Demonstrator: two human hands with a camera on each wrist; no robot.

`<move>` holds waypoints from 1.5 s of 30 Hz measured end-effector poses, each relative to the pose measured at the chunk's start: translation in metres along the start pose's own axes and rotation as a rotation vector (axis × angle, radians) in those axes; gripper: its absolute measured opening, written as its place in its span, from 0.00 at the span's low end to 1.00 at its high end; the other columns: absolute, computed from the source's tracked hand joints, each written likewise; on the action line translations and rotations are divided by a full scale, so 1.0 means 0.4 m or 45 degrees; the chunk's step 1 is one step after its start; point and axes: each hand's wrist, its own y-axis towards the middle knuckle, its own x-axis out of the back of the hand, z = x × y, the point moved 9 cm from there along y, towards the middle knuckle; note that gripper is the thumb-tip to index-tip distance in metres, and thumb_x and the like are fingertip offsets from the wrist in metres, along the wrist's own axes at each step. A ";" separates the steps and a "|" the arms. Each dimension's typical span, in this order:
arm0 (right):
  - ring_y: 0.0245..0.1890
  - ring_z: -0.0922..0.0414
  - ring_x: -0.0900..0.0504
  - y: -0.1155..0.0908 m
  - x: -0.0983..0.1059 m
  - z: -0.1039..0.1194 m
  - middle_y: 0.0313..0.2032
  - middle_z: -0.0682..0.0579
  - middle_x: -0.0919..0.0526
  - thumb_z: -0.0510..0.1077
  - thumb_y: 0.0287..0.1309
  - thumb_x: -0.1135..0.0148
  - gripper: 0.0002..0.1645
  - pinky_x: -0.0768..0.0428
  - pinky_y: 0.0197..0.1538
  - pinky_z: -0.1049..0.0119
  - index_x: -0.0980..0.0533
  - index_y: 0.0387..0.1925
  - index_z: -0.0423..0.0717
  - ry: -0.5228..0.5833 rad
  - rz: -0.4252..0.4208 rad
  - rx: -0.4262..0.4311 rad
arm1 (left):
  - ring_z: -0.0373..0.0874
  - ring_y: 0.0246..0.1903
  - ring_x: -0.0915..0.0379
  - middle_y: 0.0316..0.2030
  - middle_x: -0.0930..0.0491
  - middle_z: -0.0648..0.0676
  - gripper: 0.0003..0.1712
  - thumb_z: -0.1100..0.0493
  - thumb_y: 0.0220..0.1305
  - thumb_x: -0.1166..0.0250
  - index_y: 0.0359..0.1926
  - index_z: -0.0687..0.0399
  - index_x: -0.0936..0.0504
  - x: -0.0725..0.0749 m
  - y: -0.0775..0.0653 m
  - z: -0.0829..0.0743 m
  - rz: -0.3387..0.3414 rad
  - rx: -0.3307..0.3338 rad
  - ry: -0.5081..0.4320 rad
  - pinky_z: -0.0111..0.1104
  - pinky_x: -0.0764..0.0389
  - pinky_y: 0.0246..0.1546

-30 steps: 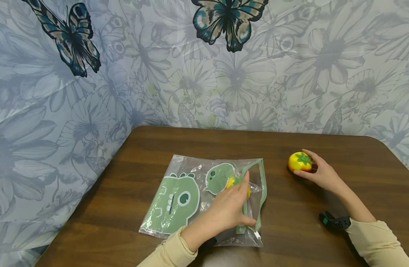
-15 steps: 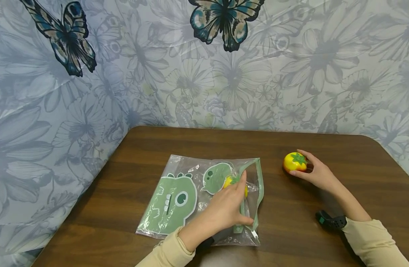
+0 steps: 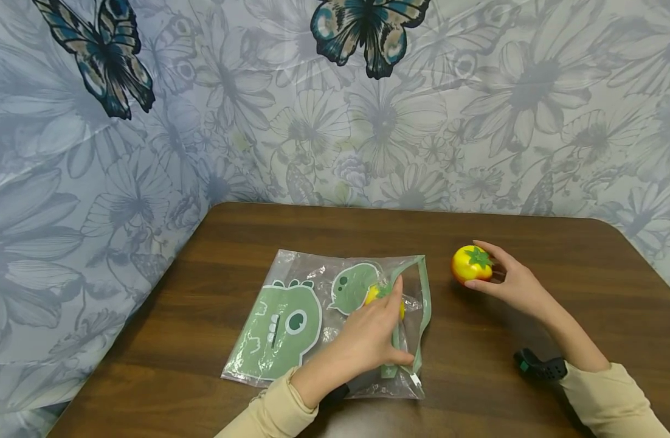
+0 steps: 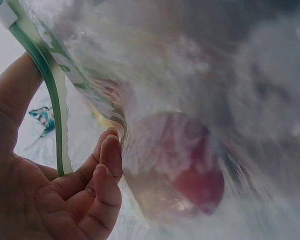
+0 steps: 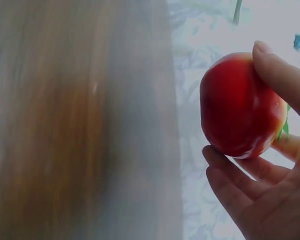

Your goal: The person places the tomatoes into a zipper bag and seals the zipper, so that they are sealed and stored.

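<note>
A clear plastic zip bag [image 3: 331,333] printed with green cartoon dinosaurs lies on the wooden table, its green-edged mouth toward the right. My left hand [image 3: 368,337] is at that mouth, thumb and fingers spread apart against the green strip [image 4: 50,90]. Inside the bag, partly behind my fingers, is a yellow fruit [image 3: 372,294] with green leaves; its red side [image 4: 197,185] shows blurred through the plastic in the left wrist view. To the right of the bag, my right hand [image 3: 518,285] grips a toy tomato [image 3: 471,264], yellow above with a green leaf top and red below [image 5: 235,105].
The brown table [image 3: 335,228] has rounded far corners and meets a floral cloth backdrop [image 3: 400,140] with butterfly prints. A white zip slider [image 3: 414,379] sits near the bag's lower right corner. Black wrist straps [image 3: 540,367] are worn below the sleeves.
My right hand has moved a little to the left with the toy tomato, nearer the bag's mouth. The left hand keeps its place on the bag; the head view has shifted slightly.
</note>
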 end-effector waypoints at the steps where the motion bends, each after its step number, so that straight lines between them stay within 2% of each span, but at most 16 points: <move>1: 0.51 0.33 0.29 -0.001 -0.001 0.011 0.58 0.33 0.37 0.45 0.52 0.31 0.47 0.29 0.48 0.49 0.45 0.69 0.41 0.006 -0.005 0.013 | 0.46 0.53 0.30 0.61 0.32 0.55 0.72 0.41 0.36 0.22 0.72 0.64 0.57 0.000 0.000 0.000 0.000 0.001 -0.002 0.36 0.28 0.51; 9: 0.50 0.37 0.28 -0.008 -0.020 0.075 0.58 0.37 0.36 0.44 0.50 0.29 0.48 0.27 0.48 0.50 0.43 0.69 0.46 0.041 -0.005 0.081 | 0.47 0.53 0.30 0.61 0.33 0.56 0.72 0.41 0.36 0.22 0.72 0.64 0.57 0.001 0.002 -0.001 0.001 -0.001 -0.003 0.37 0.30 0.53; 14: 0.51 0.39 0.27 -0.014 -0.035 0.101 0.59 0.39 0.35 0.44 0.48 0.28 0.48 0.25 0.49 0.55 0.42 0.68 0.47 0.041 -0.001 0.118 | 0.47 0.52 0.29 0.61 0.32 0.56 0.72 0.41 0.36 0.22 0.71 0.65 0.57 -0.001 0.004 -0.001 0.005 -0.003 0.000 0.37 0.29 0.52; 20: 0.50 0.41 0.27 -0.020 -0.055 0.129 0.59 0.40 0.35 0.42 0.47 0.27 0.48 0.26 0.48 0.50 0.41 0.68 0.46 0.053 0.008 0.183 | 0.46 0.53 0.30 0.61 0.32 0.56 0.71 0.41 0.36 0.22 0.71 0.65 0.56 -0.001 0.005 0.000 0.011 0.003 -0.007 0.37 0.30 0.53; 22: 0.50 0.43 0.27 -0.021 -0.063 0.134 0.59 0.41 0.34 0.42 0.47 0.27 0.48 0.26 0.49 0.52 0.41 0.68 0.46 0.053 0.015 0.192 | 0.46 0.54 0.30 0.62 0.33 0.56 0.72 0.41 0.36 0.22 0.71 0.65 0.57 -0.001 0.006 0.001 0.016 0.010 -0.011 0.37 0.31 0.54; 25: 0.49 0.45 0.27 -0.025 -0.075 0.140 0.59 0.43 0.34 0.42 0.46 0.27 0.48 0.25 0.50 0.63 0.40 0.67 0.46 0.049 0.029 0.211 | 0.47 0.55 0.31 0.62 0.34 0.56 0.72 0.41 0.36 0.22 0.72 0.64 0.57 -0.001 0.004 0.002 0.020 0.017 -0.018 0.37 0.31 0.54; 27: 0.49 0.46 0.27 -0.027 -0.084 0.144 0.59 0.44 0.33 0.43 0.46 0.26 0.48 0.26 0.50 0.64 0.40 0.67 0.45 0.053 0.039 0.225 | 0.47 0.55 0.31 0.63 0.34 0.56 0.72 0.41 0.36 0.22 0.72 0.64 0.57 -0.001 0.004 0.002 0.020 0.020 -0.018 0.37 0.31 0.54; 29: 0.50 0.45 0.27 -0.030 -0.094 0.148 0.60 0.43 0.34 0.42 0.46 0.26 0.48 0.25 0.51 0.61 0.40 0.67 0.44 0.067 0.051 0.243 | 0.47 0.55 0.31 0.63 0.35 0.56 0.72 0.41 0.36 0.22 0.72 0.64 0.57 -0.001 0.005 0.003 0.018 0.018 -0.018 0.37 0.31 0.54; 33: 0.51 0.43 0.28 -0.033 -0.115 0.155 0.60 0.42 0.34 0.42 0.46 0.26 0.48 0.28 0.50 0.47 0.40 0.67 0.42 0.091 0.080 0.277 | 0.47 0.55 0.32 0.63 0.36 0.57 0.72 0.41 0.36 0.22 0.72 0.64 0.57 -0.001 0.007 0.004 0.022 0.018 -0.026 0.37 0.31 0.54; 45: 0.53 0.40 0.28 -0.023 -0.161 0.130 0.60 0.40 0.34 0.45 0.47 0.27 0.49 0.27 0.50 0.46 0.43 0.67 0.44 0.119 0.160 0.215 | 0.46 0.54 0.31 0.62 0.34 0.56 0.71 0.42 0.37 0.22 0.72 0.64 0.57 0.003 0.015 0.006 0.036 0.012 -0.049 0.35 0.29 0.52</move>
